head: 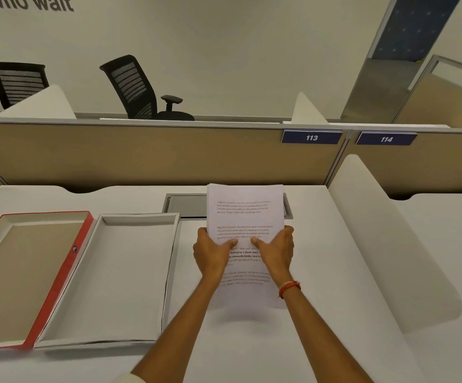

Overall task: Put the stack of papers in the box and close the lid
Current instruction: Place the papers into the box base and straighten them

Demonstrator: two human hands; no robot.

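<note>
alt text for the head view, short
Both hands, left hand and right hand, hold a stack of printed papers above a white desk. Left of it lie the open white box and red-edged lid.

On the worktop (334,272), the open box (119,277) lies left of the stack of papers (245,214), its lid (22,272) further left; a partition (141,153) stands behind, chairs (138,89) beyond.

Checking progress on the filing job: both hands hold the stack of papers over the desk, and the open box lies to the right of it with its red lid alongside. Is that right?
Not quite. The head view shows the open box lying to the left of the stack of papers, not the right. The rest stands: the left hand and right hand hold the stack over the desk, and the red lid lies alongside the box.
</note>
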